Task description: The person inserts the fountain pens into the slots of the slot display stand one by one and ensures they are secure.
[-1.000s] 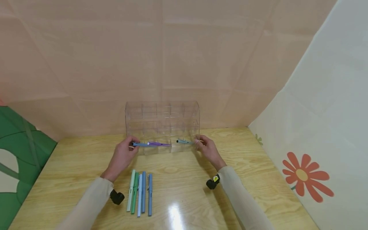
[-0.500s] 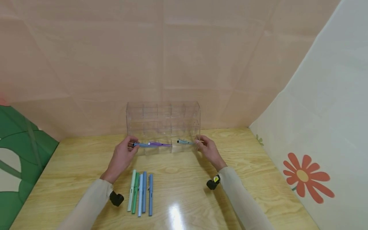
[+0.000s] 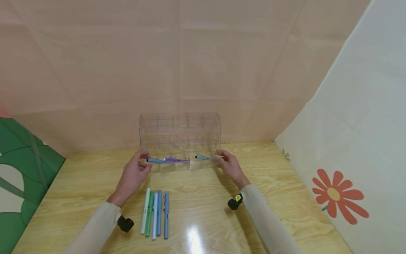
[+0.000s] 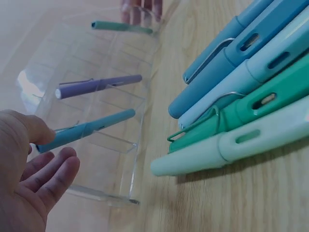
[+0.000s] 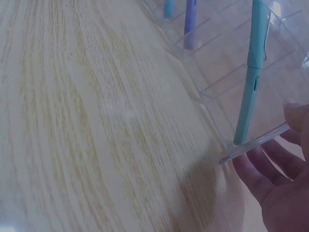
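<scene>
Peach sheeting (image 3: 203,63) backs a wood-grain table (image 3: 203,190). One transparent, divided rack (image 3: 179,140) stands there, three pens low inside: one blue pen (image 3: 154,161), one purple pen (image 3: 175,160), one teal pen (image 3: 203,157). Five pens (image 3: 155,216) lie before it: one mint, one green, one pale blue, two deeper blue. Left hand (image 3: 133,173) is loose, thumb and fingers parted around the blue pen's end; right hand (image 3: 232,168) grips the rack's side wall.

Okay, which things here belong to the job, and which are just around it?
Likely the job:
clear divided organizer
blue pen, purple pen and teal pen inside it
five capped pens lying in front

Just around:
tan backdrop
red flower print
green leaf print
</scene>
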Demonstrator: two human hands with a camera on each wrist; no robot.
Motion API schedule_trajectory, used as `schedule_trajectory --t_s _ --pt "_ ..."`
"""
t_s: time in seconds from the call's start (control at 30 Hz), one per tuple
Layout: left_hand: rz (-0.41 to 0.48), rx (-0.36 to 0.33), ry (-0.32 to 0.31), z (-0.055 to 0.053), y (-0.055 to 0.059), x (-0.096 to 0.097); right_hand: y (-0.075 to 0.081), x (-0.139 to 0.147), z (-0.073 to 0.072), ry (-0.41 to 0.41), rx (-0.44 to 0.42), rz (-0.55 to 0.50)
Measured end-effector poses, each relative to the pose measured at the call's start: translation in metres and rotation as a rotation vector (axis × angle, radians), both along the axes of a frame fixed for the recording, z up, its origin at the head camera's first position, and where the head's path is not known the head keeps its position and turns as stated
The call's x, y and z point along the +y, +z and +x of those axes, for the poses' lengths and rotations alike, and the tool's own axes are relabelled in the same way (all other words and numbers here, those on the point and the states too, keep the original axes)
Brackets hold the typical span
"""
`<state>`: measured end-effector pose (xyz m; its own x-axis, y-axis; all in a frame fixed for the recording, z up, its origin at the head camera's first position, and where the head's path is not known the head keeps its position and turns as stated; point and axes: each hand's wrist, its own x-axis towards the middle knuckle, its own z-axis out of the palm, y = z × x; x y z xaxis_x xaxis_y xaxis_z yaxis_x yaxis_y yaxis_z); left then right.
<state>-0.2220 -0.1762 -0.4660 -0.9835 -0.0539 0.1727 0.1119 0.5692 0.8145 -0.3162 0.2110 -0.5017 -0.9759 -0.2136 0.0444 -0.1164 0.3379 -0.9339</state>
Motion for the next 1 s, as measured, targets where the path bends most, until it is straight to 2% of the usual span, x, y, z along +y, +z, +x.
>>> schedule_trajectory --t_s 0.2,0.37,0.47,0.67,0.8,1.0 --pt "-0.025 0.004 0.073 0.018 0.003 -0.011 0.000 0.002 -0.001 0.004 -0.004 0.002" --pt "-0.056 -0.020 0.131 0.030 0.001 -0.017 0.001 0.003 -0.002 -0.003 0.000 0.002" --pt "-0.057 -0.059 0.127 0.036 -0.004 -0.018 0.002 0.002 -0.002 -0.009 -0.003 0.002" --pt "-0.081 -0.166 0.097 0.044 -0.020 -0.017 0.002 0.001 -0.001 -0.009 -0.005 0.004" --pt "-0.120 -0.232 0.078 0.046 -0.029 -0.014 0.001 0.000 0.000 -0.007 -0.007 0.001" --pt "-0.201 -0.286 0.048 0.046 -0.036 -0.012 0.001 -0.002 0.001 -0.005 0.004 0.010"
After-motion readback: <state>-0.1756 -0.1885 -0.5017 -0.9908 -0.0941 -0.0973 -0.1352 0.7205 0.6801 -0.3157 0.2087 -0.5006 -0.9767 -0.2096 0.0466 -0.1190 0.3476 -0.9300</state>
